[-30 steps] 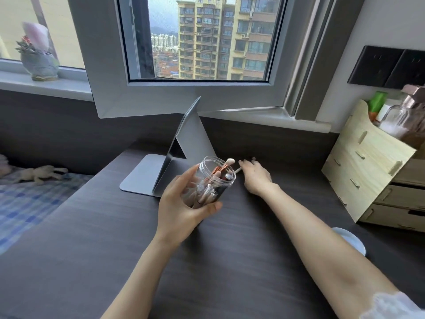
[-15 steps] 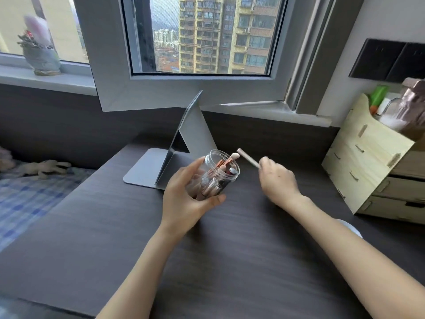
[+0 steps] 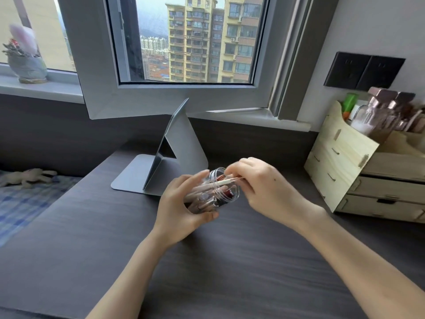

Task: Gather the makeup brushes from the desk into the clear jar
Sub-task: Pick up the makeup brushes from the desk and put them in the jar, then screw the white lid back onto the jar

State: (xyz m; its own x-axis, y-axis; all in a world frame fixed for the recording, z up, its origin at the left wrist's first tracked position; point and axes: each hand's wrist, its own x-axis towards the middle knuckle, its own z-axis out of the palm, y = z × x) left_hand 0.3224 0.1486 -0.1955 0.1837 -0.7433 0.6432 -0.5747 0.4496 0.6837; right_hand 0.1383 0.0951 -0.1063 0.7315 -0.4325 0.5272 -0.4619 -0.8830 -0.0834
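Note:
My left hand (image 3: 181, 207) grips the clear jar (image 3: 226, 194), tilted with its mouth toward the right, above the dark desk (image 3: 207, 261). Several makeup brushes lie inside it, their handles showing through the wall. My right hand (image 3: 264, 187) is at the jar's mouth, fingers pinched on a white-handled makeup brush (image 3: 224, 181) with a copper ferrule. That brush lies across the rim, its handle partly inside the jar. Its bristle end is hidden by my fingers.
A grey folding mirror stand (image 3: 170, 157) stands just behind the jar. A wooden drawer organiser (image 3: 358, 171) holding bottles fills the right side. An open window sash (image 3: 96, 93) overhangs the back of the desk. A bed with a plaid sheet (image 3: 20, 203) lies to the left.
My right hand picked a brush off the desk near the mirror stand, lifted it and brought it left to the jar's mouth. The jar has tipped further toward that hand.

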